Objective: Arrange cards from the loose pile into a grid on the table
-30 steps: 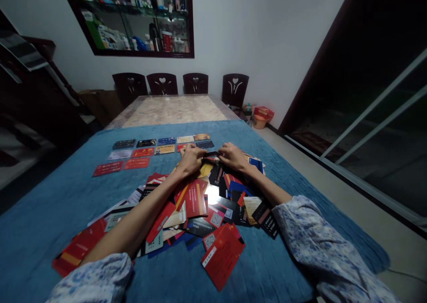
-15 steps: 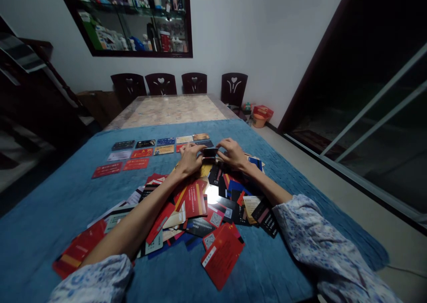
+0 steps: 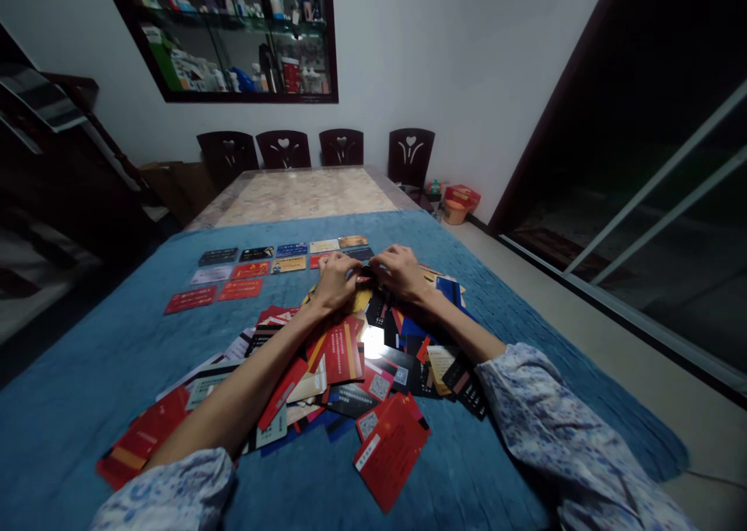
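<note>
A dark card (image 3: 366, 271) sits just above the centre of the frame, partly hidden by the fingers around it. The left hand (image 3: 337, 282) and the right hand (image 3: 402, 272) pinch it between them, fingertips close together. Below and around the hands, a loose heap of cards (image 3: 344, 352) spreads across the middle of the frame, red, black, blue and cream ones overlapping at odd angles. A red card (image 3: 392, 457) lies tilted at the heap's lower edge. Left of the hands, laid-out cards (image 3: 250, 269) form three rows, the nearest holding two red ones. Everything rests on a blue cloth (image 3: 292, 492) over the table (image 3: 309, 188), whose bare far end shows a marbled top. Dark chairs (image 3: 283, 149) stand beyond, beneath a wall cabinet (image 3: 250, 96) at upper left.
</note>
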Tool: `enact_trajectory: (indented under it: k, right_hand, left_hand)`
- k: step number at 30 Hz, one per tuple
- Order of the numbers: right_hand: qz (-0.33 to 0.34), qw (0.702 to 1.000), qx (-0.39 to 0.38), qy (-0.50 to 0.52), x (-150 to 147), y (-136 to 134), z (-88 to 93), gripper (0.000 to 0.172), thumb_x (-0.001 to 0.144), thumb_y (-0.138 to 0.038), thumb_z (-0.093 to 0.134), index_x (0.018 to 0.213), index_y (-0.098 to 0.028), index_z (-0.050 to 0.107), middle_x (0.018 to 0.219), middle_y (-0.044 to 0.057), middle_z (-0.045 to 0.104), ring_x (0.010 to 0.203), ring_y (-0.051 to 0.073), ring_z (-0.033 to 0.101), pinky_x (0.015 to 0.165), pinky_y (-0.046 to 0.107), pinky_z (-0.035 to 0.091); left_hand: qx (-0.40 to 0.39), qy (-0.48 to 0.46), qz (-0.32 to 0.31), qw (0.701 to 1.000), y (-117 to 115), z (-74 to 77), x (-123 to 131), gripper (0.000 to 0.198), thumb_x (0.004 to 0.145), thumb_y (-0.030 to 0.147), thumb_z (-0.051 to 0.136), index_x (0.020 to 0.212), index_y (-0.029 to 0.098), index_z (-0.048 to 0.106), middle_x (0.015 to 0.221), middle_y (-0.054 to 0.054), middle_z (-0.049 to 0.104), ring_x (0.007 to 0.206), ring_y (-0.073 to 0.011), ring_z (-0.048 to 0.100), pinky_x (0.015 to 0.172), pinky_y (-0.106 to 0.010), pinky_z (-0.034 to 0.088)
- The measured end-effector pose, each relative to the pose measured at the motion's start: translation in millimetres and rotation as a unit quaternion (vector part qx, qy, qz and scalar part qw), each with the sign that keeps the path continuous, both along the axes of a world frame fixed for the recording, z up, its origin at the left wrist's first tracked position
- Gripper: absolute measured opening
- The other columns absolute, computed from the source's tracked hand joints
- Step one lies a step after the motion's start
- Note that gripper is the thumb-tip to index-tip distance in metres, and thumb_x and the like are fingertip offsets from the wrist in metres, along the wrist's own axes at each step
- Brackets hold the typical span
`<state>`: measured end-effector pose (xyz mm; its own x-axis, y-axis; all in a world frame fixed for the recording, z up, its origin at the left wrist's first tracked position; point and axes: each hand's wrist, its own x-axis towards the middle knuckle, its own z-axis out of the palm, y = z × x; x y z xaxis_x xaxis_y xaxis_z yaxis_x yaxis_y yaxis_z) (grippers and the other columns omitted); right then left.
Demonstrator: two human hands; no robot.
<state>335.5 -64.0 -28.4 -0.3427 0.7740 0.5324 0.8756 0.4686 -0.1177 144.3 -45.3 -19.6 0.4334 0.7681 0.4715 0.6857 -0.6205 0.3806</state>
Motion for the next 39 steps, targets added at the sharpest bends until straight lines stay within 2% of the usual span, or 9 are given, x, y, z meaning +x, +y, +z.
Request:
enact_trajectory:
  k: [7, 12, 17, 22, 29, 31, 35, 39]
  right_hand:
    - [-0.032, 0.998, -0.059, -0.013, 3, -1, -2.6, 0.023, 0.097, -0.022, 0.052, 0.108, -0.023, 0.072, 0.1, 0.009, 0.076, 0.098, 0.025, 0.055, 0.083, 0.036, 0.034]
    - [-0.036, 0.996, -0.081, -0.018, 5, 0, -2.9, 0.026, 0.097, -0.021, 0.05, 0.111, -0.022, 0.072, 0.102, 0.01, 0.076, 0.099, 0.026, 0.056, 0.081, 0.035, 0.038]
    - [-0.039, 0.993, -0.099, -0.043, 3, 4, 5.1, 0.028, 0.096, -0.02, 0.05, 0.112, -0.022, 0.073, 0.108, 0.01, 0.076, 0.1, 0.026, 0.057, 0.08, 0.035, 0.041]
    - [-0.059, 0.991, -0.098, -0.065, -2, 9, 14.1, 0.03, 0.096, -0.02, 0.05, 0.118, -0.021, 0.07, 0.106, 0.011, 0.076, 0.101, 0.026, 0.06, 0.078, 0.034, 0.042]
    - [-0.078, 0.993, -0.069, -0.059, -6, 12, 7.6, 0.032, 0.093, -0.019, 0.055, 0.122, -0.022, 0.067, 0.105, 0.012, 0.074, 0.099, 0.026, 0.061, 0.079, 0.034, 0.043]
    - [-0.082, 0.993, -0.064, -0.058, -6, 11, 3.4, 0.032, 0.093, -0.018, 0.055, 0.123, -0.023, 0.066, 0.107, 0.012, 0.073, 0.099, 0.026, 0.06, 0.08, 0.034, 0.043]
    - [-0.084, 0.992, -0.072, -0.066, -5, 10, -1.2, 0.038, 0.094, -0.017, 0.052, 0.129, -0.024, 0.063, 0.11, 0.011, 0.072, 0.101, 0.026, 0.06, 0.08, 0.034, 0.042]
    - [-0.096, 0.988, -0.091, -0.08, -5, 9, -1.1, 0.044, 0.093, -0.018, 0.055, 0.136, -0.026, 0.059, 0.114, 0.011, 0.072, 0.103, 0.026, 0.061, 0.081, 0.034, 0.041]
  left_hand:
    - [-0.031, 0.018, 0.065, 0.997, 3, -0.5, -4, 0.027, 0.084, 0.013, 0.055, 0.099, 0.02, 0.078, 0.101, -0.01, 0.076, 0.106, -0.0292, 0.06, 0.097, -0.048, 0.043]
    - [-0.051, 0.034, 0.089, 0.994, 7, -3.2, -8, 0.03, 0.083, 0.013, 0.054, 0.1, 0.02, 0.078, 0.102, -0.009, 0.076, 0.106, -0.0286, 0.063, 0.096, -0.043, 0.046]
    - [-0.061, 0.064, 0.098, 0.991, 10, 1.8, -10, 0.031, 0.082, 0.012, 0.052, 0.096, 0.018, 0.079, 0.098, -0.01, 0.077, 0.101, -0.027, 0.065, 0.095, -0.04, 0.046]
    - [-0.078, 0.088, 0.078, 0.99, 17, 11.0, -11, 0.03, 0.08, 0.011, 0.051, 0.088, 0.014, 0.08, 0.091, -0.012, 0.078, 0.088, -0.0253, 0.068, 0.085, -0.035, 0.049]
    - [-0.112, 0.059, 0.096, 0.987, 33, 3.0, -9, 0.029, 0.075, 0.01, 0.053, 0.087, 0.012, 0.079, 0.084, -0.01, 0.076, 0.084, -0.0238, 0.068, 0.079, -0.03, 0.05]
    - [-0.115, 0.045, 0.094, 0.988, 34, -1.0, -9, 0.03, 0.075, 0.009, 0.052, 0.091, 0.011, 0.078, 0.086, -0.011, 0.076, 0.085, -0.0244, 0.068, 0.08, -0.031, 0.051]
    - [-0.092, 0.016, 0.091, 0.991, 33, -7.5, -8, 0.04, 0.077, 0.007, 0.051, 0.111, 0.014, 0.071, 0.093, -0.01, 0.076, 0.089, -0.0238, 0.068, 0.086, -0.034, 0.051]
    - [-0.064, 0.053, 0.086, 0.993, 29, -11.4, -7, 0.046, 0.079, 0.007, 0.05, 0.122, 0.017, 0.063, 0.088, -0.009, 0.073, 0.09, -0.0258, 0.068, 0.088, -0.037, 0.051]
